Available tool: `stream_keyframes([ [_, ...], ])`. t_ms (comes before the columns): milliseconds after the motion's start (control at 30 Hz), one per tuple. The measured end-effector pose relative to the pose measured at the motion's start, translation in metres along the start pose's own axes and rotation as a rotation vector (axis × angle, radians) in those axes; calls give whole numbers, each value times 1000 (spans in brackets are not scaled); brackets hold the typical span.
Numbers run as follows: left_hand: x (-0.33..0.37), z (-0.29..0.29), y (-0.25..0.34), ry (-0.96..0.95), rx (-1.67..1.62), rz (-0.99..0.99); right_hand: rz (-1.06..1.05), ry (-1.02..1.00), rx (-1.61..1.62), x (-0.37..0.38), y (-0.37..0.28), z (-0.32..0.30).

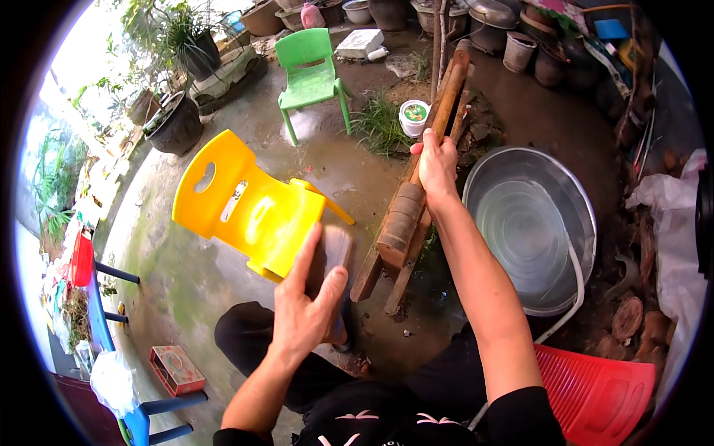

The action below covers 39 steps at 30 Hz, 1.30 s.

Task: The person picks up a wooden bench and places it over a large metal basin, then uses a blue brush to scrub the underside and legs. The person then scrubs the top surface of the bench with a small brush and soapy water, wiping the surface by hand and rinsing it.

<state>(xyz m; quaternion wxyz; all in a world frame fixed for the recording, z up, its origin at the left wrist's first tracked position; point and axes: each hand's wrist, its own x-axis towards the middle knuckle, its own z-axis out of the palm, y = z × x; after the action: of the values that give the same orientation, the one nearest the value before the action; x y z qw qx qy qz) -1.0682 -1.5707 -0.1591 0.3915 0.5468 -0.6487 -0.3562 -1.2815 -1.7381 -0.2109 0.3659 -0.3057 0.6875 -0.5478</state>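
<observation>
My left hand [303, 312] holds an oblong brownish block [334, 254] with rounded corners, its thumb on one side and fingers on the other. I cannot tell what kind of block it is. In my right hand [437, 167] is a long, narrow wooden frame [411, 195], gripped around its upper half. The frame slants away from me, with two parallel legs and a thick wooden piece at its near end. The block and the frame are apart. To the right of my right forearm stands a large metal basin [524, 223] of water, with a pale hose [577, 279] over its rim.
A yellow plastic chair [260, 208] stands left of the frame, a green chair [309, 78] farther off. A white tub [413, 117] sits beside grass. A red ridged plastic piece [595, 390] lies lower right. A red box [178, 370] is on the floor at left. Pots line the back.
</observation>
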Motion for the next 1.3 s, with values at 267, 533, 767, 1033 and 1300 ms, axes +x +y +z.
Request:
stream_keyframes([
  [267,112,40,73,-179,691,309,-94,51,57,8,25,16],
  [533,32,15,53,-192,809,465,-62,37,0,-1,1,-10],
  [767,88,35,84,-206,1051,453,-108,-84,78,-8,4,26],
  [1033,37,8,54,-191,1120,413,-219,-191,131,14,13,35],
  [1300,105,10,79,-251,854,155,-186,-146,118,10,11,59],
])
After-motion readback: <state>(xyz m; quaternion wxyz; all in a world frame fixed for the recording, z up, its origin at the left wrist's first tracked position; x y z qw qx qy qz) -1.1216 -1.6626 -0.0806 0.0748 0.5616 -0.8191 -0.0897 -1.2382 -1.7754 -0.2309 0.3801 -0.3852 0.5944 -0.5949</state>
